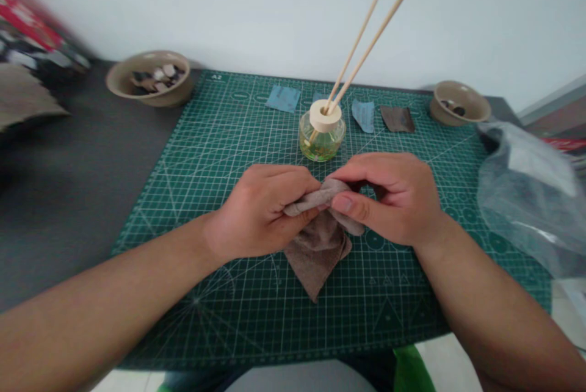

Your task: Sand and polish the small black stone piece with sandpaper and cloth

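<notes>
A brown-grey cloth (320, 242) is bunched between my two hands, over the green cutting mat (183, 196). My left hand (263, 209) grips a fold of it, thumb on top and fingers curled under. From the other side my right hand (394, 196) pinches the cloth between thumb and fingers. One pointed corner of the fabric hangs down towards me. Whether anything is wrapped inside the folds, I cannot tell. Just beyond my hands stands a glass reed diffuser bottle (322, 135) with a pale wooden collar, two wooden sticks (366, 44) and a little yellow-green liquid.
Behind the bottle lie blue sandpaper-like pieces (282, 99) and a brown piece (397, 118). A bowl of small chips (151, 96) stands at back left, a smaller bowl (458, 105) at back right. A clear plastic bag (526, 190) covers the mat's right side.
</notes>
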### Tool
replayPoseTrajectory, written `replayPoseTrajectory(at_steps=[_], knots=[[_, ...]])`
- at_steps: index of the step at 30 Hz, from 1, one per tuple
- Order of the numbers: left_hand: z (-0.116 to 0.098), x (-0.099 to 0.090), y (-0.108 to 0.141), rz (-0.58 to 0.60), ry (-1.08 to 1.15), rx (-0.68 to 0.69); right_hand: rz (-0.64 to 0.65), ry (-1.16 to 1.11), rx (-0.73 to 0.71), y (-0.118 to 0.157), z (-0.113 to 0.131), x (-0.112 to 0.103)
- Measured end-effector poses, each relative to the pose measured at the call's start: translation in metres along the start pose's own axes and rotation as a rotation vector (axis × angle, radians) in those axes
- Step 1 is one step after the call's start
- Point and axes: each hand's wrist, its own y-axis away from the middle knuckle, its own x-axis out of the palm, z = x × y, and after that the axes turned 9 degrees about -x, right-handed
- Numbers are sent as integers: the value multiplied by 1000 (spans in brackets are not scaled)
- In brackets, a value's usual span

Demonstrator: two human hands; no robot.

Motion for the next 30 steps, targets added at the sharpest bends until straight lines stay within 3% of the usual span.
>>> replayPoseTrajectory(at_steps=[7,11,24,30], knots=[[1,0,0,17,-6,71,52,16,-22,-1,-1,1],[2,1,0,13,-5,40,95,70,-57,-1,-2,2],[5,3,0,-9,15,10,81,199,-178,2,-6,4],[3,4,0,13,-13,-51,7,248,-229,3,-7,4]])
